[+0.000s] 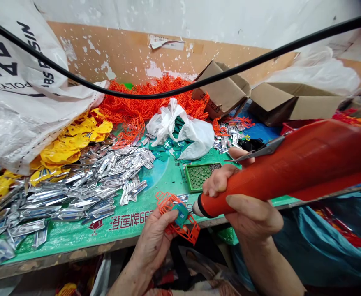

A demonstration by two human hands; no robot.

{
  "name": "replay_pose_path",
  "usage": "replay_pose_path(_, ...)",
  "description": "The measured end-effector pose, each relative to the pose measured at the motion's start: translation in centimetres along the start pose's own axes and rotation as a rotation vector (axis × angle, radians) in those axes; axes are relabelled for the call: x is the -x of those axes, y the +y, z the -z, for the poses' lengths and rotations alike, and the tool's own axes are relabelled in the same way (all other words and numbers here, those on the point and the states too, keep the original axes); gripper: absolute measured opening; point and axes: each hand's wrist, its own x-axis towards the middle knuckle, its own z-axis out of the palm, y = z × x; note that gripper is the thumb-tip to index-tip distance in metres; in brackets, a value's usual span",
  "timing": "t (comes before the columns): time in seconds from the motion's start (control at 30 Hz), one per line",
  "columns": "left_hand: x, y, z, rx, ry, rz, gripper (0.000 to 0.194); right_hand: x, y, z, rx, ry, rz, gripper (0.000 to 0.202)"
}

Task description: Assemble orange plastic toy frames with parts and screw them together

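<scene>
My left hand (157,230) pinches an orange plastic lattice frame (191,232) with a small teal plate (181,214) lying against it, just over the table's front edge. My right hand (245,205) is wrapped round a red electric screwdriver (260,176) with a metal lever along its side. Its silvery nose points left at the teal plate; whether the bit touches is too small to tell. Behind the hands, a green tray (195,190) holds many tiny metal pieces, perhaps screws.
Shiny metal strips (84,197) lie heaped on the green tabletop (75,238). Yellow plastic pieces (66,148) spill beside a large white sack (14,102). Orange frames pile (156,96) behind a white plastic bag (195,137). Cardboard boxes (223,88) stand at the back. A black cable (143,96) crosses overhead.
</scene>
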Motion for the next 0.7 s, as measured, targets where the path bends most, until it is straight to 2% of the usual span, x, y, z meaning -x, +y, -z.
replay_pose_path(0.2,-0.08,0.05,-0.03,0.011,-0.016,0.004,0.034,0.07,0.02,0.03,-0.031,-0.018,-0.009,0.054)
replay_pose_path(0.7,-0.05,0.33,0.21,-0.028,-0.019,0.017,0.037,0.86,0.29,0.29,0.002,-0.045,0.020,0.051)
